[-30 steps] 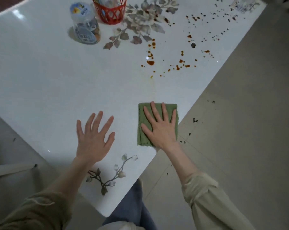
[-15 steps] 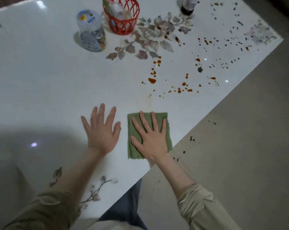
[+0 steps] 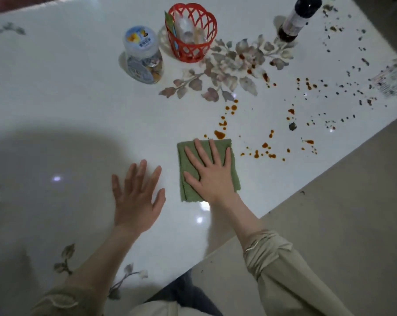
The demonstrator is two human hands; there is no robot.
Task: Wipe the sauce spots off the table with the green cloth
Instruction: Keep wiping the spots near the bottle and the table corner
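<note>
Right hand point(image 3: 212, 176), fingers spread flat, presses the folded green terry cloth point(image 3: 188, 192) just short of the reddish-brown sauce spots point(image 3: 219, 134). Next, probably: push firmly across them.

The right sleeve point(image 3: 284, 272) is khaki-beige, bunched in folds at its cuff; the left sleeve point(image 3: 63, 301) matches, creased; the trousers point(image 3: 189, 291) are dark blue-grey.

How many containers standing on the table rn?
3, along the far side: plastic jar on the left, red basket beside it, dark bottle further right, top cropped. More may sit out of frame.
</note>
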